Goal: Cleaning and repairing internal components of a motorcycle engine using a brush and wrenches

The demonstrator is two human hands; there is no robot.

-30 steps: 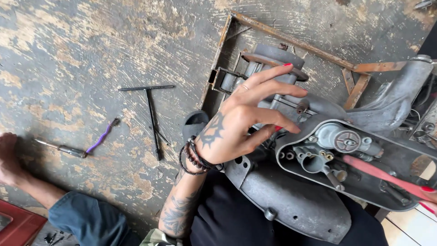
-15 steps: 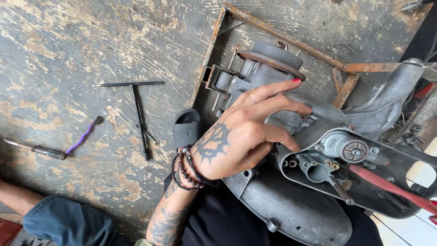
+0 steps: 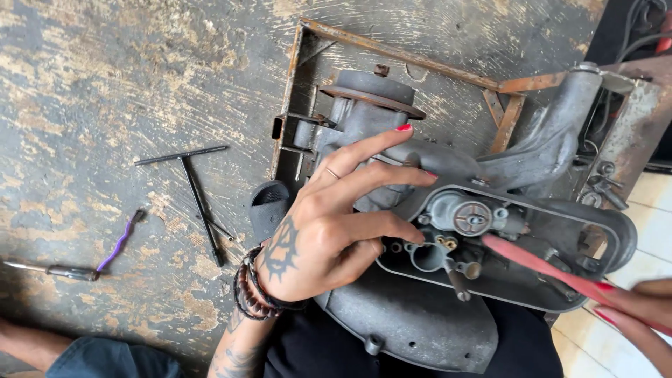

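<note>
On the worn, paint-flaked floor (image 3: 105, 84), inside a rusty metal frame (image 3: 392, 50), lies the grey engine casing (image 3: 413, 329) you are working on. Your left hand (image 3: 325, 231) rests spread across its middle, fingers loose and open, the fingertips touching the carburettor (image 3: 462, 218) in the open housing without clasping anything. Your right hand (image 3: 630, 311) comes in from the lower right edge, pinched around a red-handled tool (image 3: 539, 264) whose tip reaches in just beside the carburettor. Well apart on the floor to the left lie a black T-handle wrench (image 3: 196, 189), a purple strip (image 3: 120, 241) and a screwdriver (image 3: 52, 270).
</note>
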